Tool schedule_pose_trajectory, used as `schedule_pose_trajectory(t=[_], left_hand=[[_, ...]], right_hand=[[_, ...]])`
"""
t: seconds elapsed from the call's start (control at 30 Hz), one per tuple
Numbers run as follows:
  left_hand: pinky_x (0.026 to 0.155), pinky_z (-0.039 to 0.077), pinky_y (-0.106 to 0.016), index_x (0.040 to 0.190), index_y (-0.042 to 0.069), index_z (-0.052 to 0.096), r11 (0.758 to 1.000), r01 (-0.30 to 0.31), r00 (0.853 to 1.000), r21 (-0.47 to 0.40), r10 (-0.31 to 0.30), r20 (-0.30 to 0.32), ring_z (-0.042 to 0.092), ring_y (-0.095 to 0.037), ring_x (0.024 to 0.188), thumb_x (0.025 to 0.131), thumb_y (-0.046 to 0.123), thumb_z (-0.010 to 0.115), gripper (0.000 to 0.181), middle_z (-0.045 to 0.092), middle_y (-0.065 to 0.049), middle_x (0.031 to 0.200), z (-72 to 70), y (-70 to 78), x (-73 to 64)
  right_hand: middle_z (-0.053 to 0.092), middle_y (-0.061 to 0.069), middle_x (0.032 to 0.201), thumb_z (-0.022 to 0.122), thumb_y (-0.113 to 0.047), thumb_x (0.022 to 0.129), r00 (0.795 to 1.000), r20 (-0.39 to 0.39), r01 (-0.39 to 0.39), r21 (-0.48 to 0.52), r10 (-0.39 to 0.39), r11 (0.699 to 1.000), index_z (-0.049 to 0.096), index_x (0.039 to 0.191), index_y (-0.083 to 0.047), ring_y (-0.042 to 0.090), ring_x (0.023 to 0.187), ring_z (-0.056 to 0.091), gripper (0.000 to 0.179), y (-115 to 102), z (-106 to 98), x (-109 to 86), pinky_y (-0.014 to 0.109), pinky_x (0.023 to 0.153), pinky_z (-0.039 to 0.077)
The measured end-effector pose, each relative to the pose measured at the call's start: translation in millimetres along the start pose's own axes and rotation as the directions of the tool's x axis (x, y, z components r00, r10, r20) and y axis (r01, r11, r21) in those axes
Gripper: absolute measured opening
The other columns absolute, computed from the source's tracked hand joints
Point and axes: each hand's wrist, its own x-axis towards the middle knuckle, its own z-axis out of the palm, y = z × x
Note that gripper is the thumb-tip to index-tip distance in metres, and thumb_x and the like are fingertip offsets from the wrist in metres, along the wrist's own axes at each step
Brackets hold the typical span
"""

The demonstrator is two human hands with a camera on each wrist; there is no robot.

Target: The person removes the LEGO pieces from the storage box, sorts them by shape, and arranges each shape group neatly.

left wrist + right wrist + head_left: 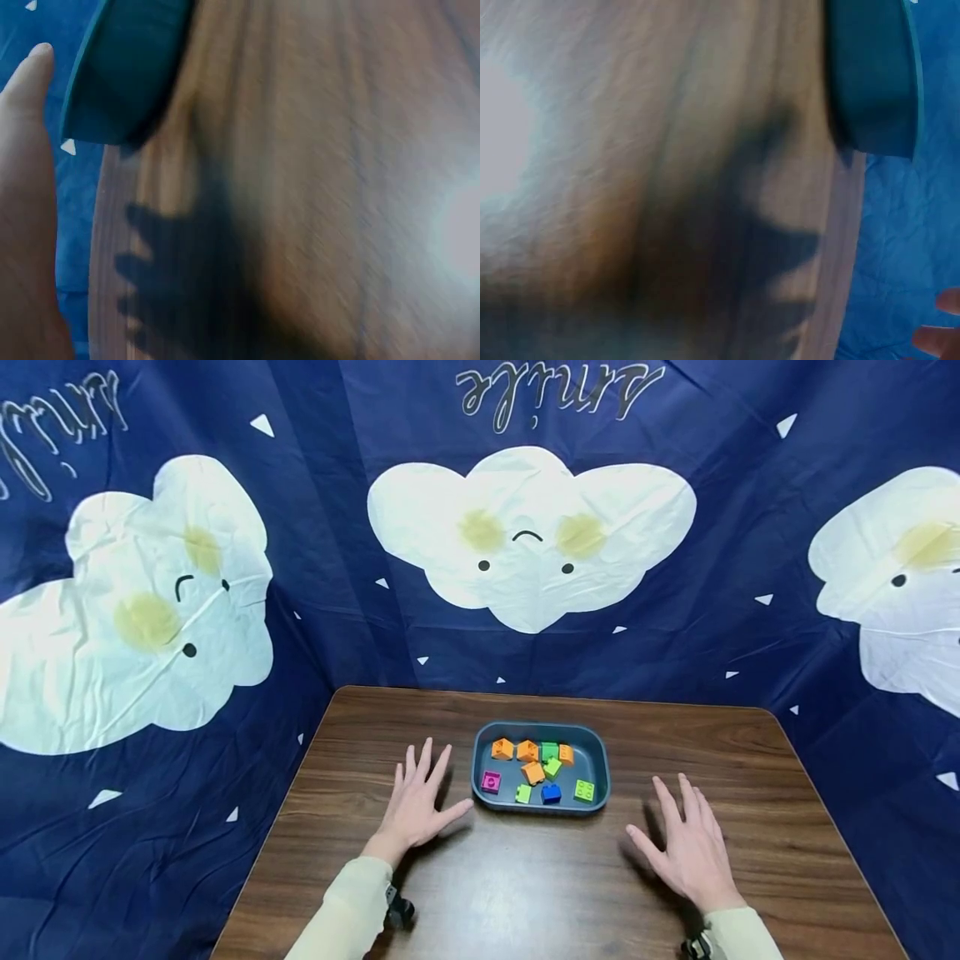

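A dark teal tray [540, 808] sits toward the far side of the wooden table. Inside it lie several toy building blocks: orange ones, among them an orange block [502, 749], a magenta block [491, 782], a blue block [551, 793], and green ones such as the lime block [584, 790]. My left hand [415, 806] hovers left of the tray with fingers spread and straight, its thumb pointing at the near left corner. To the right, apart from the tray, my right hand [686, 846] is also spread and holds nothing. Both wrist views show the tray's outer wall [131, 75].
The brown wooden table [525, 877] has rounded far corners and reflects a bright light near its middle. A dark blue cloth [315, 527] with white cloud faces hangs behind and on both sides. Shadows of the hands fall on the tabletop.
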Motion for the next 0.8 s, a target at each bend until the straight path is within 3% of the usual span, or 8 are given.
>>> schedule_pose_trajectory(t=[0.1,0.23,0.37,0.43,0.57,0.67,0.8], left_hand=[[0.121,0.021,-0.073,0.169,0.042,0.009,0.972,0.012,0.999,-0.234,-0.003,0.037,0.007,-0.046,0.160,0.094,0.076,0.055,0.094,0.003,-0.010,0.177,-1.4,4.5,6.1],[0.122,0.026,-0.067,0.169,0.034,0.019,0.871,0.009,0.998,-0.490,0.020,0.054,0.019,-0.040,0.159,0.102,0.058,0.059,0.082,0.014,-0.015,0.176,0.9,10.4,17.8],[0.122,0.034,-0.056,0.168,0.022,0.028,0.764,0.003,0.998,-0.645,0.040,0.052,0.037,-0.036,0.153,0.106,0.038,0.061,0.072,0.028,-0.011,0.172,7.1,15.9,29.2],[0.121,0.036,-0.054,0.167,0.022,0.032,0.701,0.023,0.998,-0.712,0.027,0.058,0.046,-0.035,0.148,0.106,0.032,0.062,0.069,0.033,-0.009,0.170,10.8,18.6,32.3],[0.120,0.036,-0.053,0.165,0.026,0.038,0.606,0.071,0.997,-0.792,-0.020,0.074,0.048,-0.033,0.145,0.105,0.023,0.063,0.065,0.039,-0.008,0.167,20.2,21.4,35.7],[0.121,0.033,-0.054,0.163,0.027,0.041,0.577,0.092,0.996,-0.812,-0.039,0.086,0.040,-0.030,0.150,0.104,0.017,0.060,0.063,0.038,-0.008,0.168,27.2,21.6,36.6],[0.121,0.034,-0.055,0.163,0.026,0.042,0.569,0.111,0.993,-0.815,-0.040,0.108,0.032,-0.029,0.155,0.104,0.013,0.055,0.062,0.035,-0.005,0.170,32.5,21.9,36.7]], right_hand=[[0.035,0.034,0.159,0.077,-0.052,0.090,0.999,-0.037,0.029,0.052,-0.027,0.998,0.043,0.159,-0.012,0.059,0.138,0.038,0.087,-6.6,-6.3,4.1,0.077,0.099,0.039],[0.036,0.033,0.159,0.078,-0.046,0.091,0.997,-0.040,0.070,0.102,-0.066,0.992,0.042,0.161,-0.015,0.058,0.139,0.038,0.085,-18.1,-12.6,14.4,0.076,0.100,0.040],[0.038,0.030,0.159,0.076,-0.047,0.094,0.993,-0.015,0.114,0.136,-0.113,0.984,0.043,0.161,-0.018,0.055,0.141,0.039,0.080,-32.8,-14.6,28.8,0.073,0.103,0.041],[0.041,0.028,0.158,0.075,-0.045,0.095,0.988,-0.016,0.155,0.150,-0.154,0.977,0.047,0.159,-0.017,0.052,0.140,0.042,0.075,-40.4,-14.0,36.8,0.071,0.104,0.043],[0.047,0.024,0.154,0.073,-0.041,0.097,0.971,-0.019,0.240,0.164,-0.240,0.957,0.052,0.155,-0.017,0.046,0.137,0.047,0.066,-54.5,-10.6,51.6,0.066,0.104,0.045],[0.051,0.022,0.152,0.071,-0.041,0.099,0.959,0.004,0.280,0.167,-0.284,0.945,0.054,0.154,-0.018,0.042,0.135,0.049,0.063,-63.6,-7.4,61.7,0.064,0.105,0.046],[0.057,0.021,0.147,0.070,-0.041,0.100,0.942,0.071,0.315,0.145,-0.328,0.938,0.056,0.153,-0.018,0.041,0.132,0.053,0.059,-73.3,-5.1,74.8,0.064,0.103,0.049]])
